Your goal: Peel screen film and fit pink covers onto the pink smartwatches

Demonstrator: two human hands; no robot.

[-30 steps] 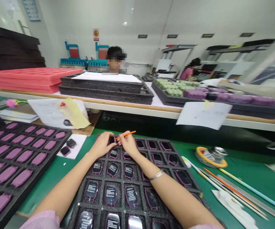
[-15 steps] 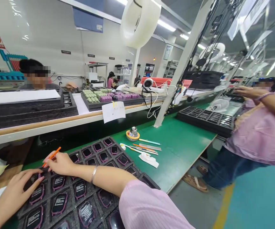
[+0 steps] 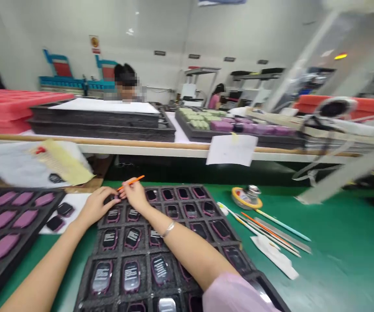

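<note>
My right hand (image 3: 136, 196) is closed around a thin orange stick (image 3: 138, 178), its tip pointing down at the far left corner of a black foam tray (image 3: 117, 251). At that corner the fingers and thumb of my left hand (image 3: 100, 205) close on a purple-rimmed watch (image 3: 111, 198), mostly hidden by the fingers. The tray's compartments hold several purple-framed watches with dark screens. Some, such as the watch (image 3: 131, 275) near the front, show lines of white text. My right forearm crosses over the tray.
Left stands another tray (image 3: 27, 255) of purple pieces, beside two dark watch pieces (image 3: 56, 222) on white paper. At right lie a yellow-rimmed bowl (image 3: 239, 200), several thin sticks and a crumpled white tissue (image 3: 273, 253). A raised shelf (image 3: 161, 149) crosses behind; a co-worker (image 3: 127, 84) sits beyond.
The view has swung left, bringing the left tray and red foam stack into sight and losing the standing person at right. Both hands stay at the tray's far left corner.
</note>
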